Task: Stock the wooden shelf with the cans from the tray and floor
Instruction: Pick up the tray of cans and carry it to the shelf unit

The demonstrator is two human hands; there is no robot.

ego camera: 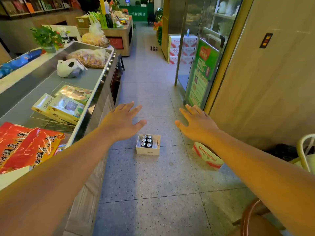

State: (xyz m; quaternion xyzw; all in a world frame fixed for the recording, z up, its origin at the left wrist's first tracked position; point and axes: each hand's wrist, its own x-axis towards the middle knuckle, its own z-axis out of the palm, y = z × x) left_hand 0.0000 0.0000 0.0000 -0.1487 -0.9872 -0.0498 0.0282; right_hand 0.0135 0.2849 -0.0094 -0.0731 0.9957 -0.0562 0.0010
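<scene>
A white cardboard tray (148, 151) sits on the speckled floor in the aisle, with several dark cans (146, 141) standing upright in its left part. Far down the aisle a few more dark cans (153, 48) stand on the floor. My left hand (123, 121) is stretched forward above and left of the tray, fingers spread, holding nothing. My right hand (197, 123) is stretched forward to the right of the tray, also empty with fingers apart. No wooden shelf for the cans can be told apart in this view.
A long counter (95, 77) with bagged food, boxes and red packets runs along the left. A red-and-white carton (207, 155) lies on the floor under my right forearm. Stacked cartons (180, 49) and a glass door (201, 62) stand on the right; a chair (305, 150) is at the right edge.
</scene>
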